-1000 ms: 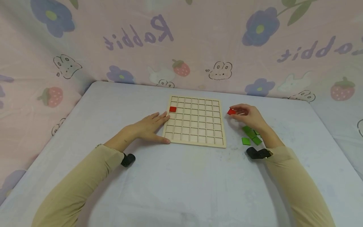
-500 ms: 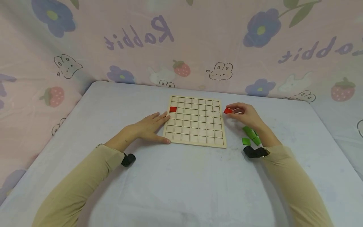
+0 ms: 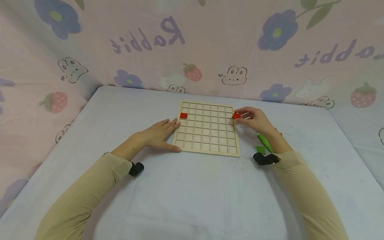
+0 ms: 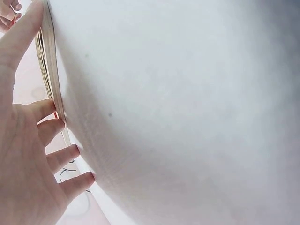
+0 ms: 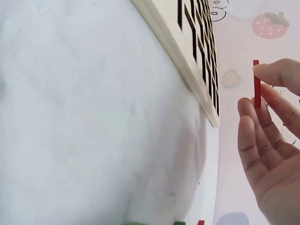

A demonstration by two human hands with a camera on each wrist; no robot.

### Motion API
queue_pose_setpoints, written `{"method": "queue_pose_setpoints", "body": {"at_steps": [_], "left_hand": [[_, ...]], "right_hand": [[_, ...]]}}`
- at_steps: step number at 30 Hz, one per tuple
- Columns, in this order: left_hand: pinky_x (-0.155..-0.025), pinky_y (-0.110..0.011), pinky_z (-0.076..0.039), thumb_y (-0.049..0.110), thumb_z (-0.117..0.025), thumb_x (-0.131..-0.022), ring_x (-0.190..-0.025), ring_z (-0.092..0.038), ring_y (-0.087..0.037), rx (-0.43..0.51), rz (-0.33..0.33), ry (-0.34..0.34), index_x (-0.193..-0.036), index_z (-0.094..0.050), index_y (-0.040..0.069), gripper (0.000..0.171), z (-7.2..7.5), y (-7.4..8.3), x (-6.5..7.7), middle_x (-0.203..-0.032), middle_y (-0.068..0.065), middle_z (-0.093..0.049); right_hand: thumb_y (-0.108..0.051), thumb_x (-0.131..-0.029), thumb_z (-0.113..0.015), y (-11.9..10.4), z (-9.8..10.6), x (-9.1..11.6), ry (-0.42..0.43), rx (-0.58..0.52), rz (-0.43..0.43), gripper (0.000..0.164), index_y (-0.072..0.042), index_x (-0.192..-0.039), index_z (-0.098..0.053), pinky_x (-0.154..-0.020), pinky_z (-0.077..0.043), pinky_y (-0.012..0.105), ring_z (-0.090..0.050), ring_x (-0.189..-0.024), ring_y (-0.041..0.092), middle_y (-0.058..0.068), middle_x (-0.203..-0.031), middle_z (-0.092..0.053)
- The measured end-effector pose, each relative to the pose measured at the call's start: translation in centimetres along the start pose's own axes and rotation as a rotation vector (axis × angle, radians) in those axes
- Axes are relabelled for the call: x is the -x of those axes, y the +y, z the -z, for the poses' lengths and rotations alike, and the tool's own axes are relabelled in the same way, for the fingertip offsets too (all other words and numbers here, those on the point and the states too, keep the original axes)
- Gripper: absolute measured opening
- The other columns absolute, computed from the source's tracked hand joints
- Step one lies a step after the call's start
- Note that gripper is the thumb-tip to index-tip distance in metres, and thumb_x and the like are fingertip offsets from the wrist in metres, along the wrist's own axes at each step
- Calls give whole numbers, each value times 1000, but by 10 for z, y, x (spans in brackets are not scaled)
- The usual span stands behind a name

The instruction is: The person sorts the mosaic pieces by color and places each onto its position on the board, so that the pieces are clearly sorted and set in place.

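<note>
A pale wooden grid board (image 3: 205, 133) lies on the white table, with a red square tile (image 3: 183, 115) in a cell of its leftmost column. My left hand (image 3: 159, 135) lies flat beside the board, fingers spread, thumb and fingertips at its left edge. In the left wrist view the straight fingers (image 4: 63, 157) reach past the board's side. My right hand (image 3: 253, 120) pinches a second red tile (image 3: 236, 115) at the board's right edge. The right wrist view shows this tile (image 5: 257, 84) edge-on between thumb and fingers.
Several green tiles (image 3: 261, 150) lie on the table right of the board, partly hidden under the right forearm. A bit of red (image 3: 281, 134) shows behind the right wrist. A patterned cloth (image 3: 204, 43) rises behind the table.
My right hand has moved left with the red tile, from right of the board to its right edge. The left hand stays in place.
</note>
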State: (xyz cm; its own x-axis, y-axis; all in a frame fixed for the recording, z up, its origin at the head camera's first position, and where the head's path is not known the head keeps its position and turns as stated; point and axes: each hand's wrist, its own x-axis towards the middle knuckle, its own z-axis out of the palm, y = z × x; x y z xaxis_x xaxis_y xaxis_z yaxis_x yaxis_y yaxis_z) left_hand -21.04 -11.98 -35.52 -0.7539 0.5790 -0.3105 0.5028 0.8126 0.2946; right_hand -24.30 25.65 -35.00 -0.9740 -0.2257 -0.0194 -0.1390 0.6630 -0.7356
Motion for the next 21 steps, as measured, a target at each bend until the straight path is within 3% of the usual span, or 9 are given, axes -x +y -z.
{"method": "queue_pose_setpoints", "body": {"at_steps": [21], "left_hand": [[-119, -53, -10, 67, -60, -81, -148, -4, -37, 0, -1, -4, -155, -10, 12, 105, 1, 2, 0, -162, -6, -2]], "right_hand": [[-21, -89, -68, -12, -13, -11, -14, -34, 10, 41, -6, -126, -61, -74, -49, 17, -59, -106, 28, 16, -122, -61]]}}
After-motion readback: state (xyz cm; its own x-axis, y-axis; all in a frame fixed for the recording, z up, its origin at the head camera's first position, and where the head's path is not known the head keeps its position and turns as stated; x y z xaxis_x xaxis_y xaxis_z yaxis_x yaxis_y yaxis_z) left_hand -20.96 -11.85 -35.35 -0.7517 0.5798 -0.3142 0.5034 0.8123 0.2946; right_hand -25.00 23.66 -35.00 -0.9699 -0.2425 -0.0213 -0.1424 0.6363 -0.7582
